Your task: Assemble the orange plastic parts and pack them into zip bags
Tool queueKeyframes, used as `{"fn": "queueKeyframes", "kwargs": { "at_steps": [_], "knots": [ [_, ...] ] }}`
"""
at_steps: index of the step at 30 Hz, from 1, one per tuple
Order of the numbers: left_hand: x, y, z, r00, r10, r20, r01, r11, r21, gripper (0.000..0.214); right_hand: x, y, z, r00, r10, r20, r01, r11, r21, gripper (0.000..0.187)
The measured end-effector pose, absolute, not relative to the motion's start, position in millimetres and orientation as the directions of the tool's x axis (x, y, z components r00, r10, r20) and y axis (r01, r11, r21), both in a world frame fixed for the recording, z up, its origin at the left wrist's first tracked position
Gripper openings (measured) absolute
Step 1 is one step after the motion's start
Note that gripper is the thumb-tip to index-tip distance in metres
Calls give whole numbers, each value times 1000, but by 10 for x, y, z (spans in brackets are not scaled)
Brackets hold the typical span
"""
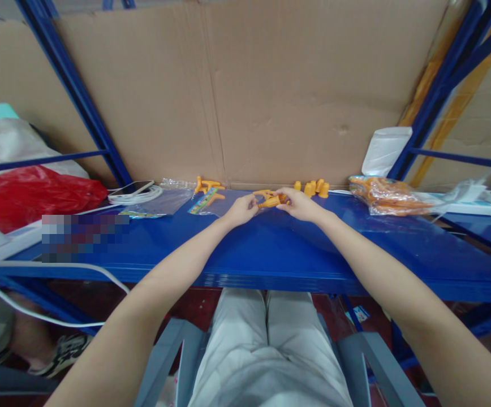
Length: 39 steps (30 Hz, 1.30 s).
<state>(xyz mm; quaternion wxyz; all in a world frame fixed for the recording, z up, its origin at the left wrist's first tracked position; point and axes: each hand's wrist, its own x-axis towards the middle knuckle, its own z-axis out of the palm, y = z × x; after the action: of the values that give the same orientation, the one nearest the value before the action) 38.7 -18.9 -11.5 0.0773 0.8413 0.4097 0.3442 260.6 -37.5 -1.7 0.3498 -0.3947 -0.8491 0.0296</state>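
Note:
Over the far part of the blue tabletop [245, 254], both hands meet at an orange plastic piece [270, 202]. My left hand [242, 210] pinches its left end between thumb and fingers. The fingers of my right hand [298, 204] are closed around its right end and cover part of it. Just behind lies another orange part [263, 193]. Left of my hands is a clear bag with a printed header [203, 202], an orange part in or on it. Small orange T-shaped parts [206, 184] lie behind that bag. Several orange stubby pieces [315, 187] stand behind my right hand.
A plastic bag full of orange parts [392, 195] lies at the right. More clear bags [163, 202], a coiled white cable [137, 193] and a red bag [37, 195] are at the left. Cardboard [271, 96] stands behind the table, between blue posts [80, 96].

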Motion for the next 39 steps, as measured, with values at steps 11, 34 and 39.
{"fn": "queueKeyframes", "kwargs": {
  "at_steps": [11,34,39],
  "knots": [
    [434,-229,-145,501,670,549,581,-730,361,11,2510,-399,-6,-415,705,575,613,684,-395,35],
    [496,-213,-180,487,603,632,504,-785,360,11,2186,-364,-198,-479,732,485,522,682,-513,12],
    [515,-189,-197,463,676,574,551,-726,411,11,2146,-305,-235,-490,739,462,527,673,-519,12]
  ]
}}
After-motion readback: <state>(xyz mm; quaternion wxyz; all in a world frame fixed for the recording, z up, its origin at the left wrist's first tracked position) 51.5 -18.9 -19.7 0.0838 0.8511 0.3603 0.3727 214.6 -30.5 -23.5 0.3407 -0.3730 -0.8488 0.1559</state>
